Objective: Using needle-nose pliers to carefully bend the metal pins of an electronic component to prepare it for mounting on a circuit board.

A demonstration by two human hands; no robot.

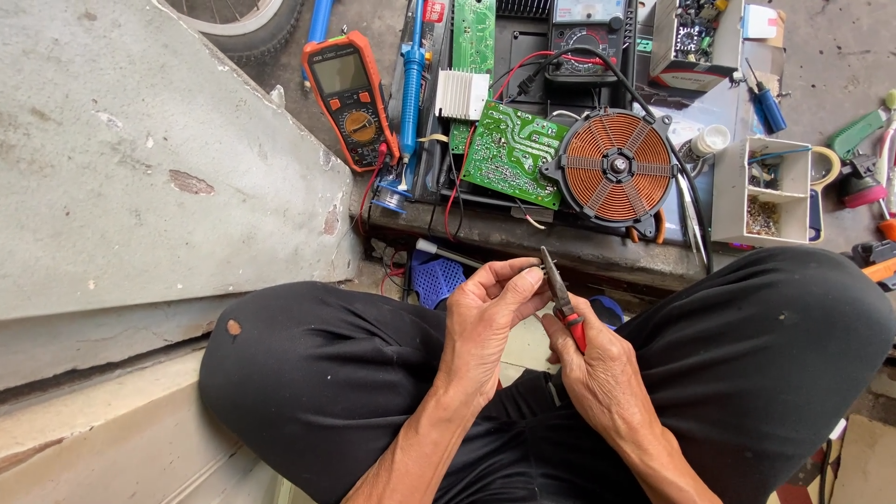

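Over my crossed legs in black trousers, my right hand (597, 364) grips red-handled needle-nose pliers (560, 294), jaws pointing up and left. My left hand (490, 313) is held close beside it, its thumb and fingertips pinched at the plier tips on something too small to make out. Ahead on the work surface lies a green circuit board (509, 149) beside a round copper induction coil (616, 166) in a black holder.
An orange multimeter (350, 98) and a blue soldering tool (411, 84) lie at the left. A white aluminium heat sink (463, 93), a second meter (586, 33), a white parts box (770, 191), a blue screwdriver (767, 105) and a concrete ledge (140, 168) surround the spot.
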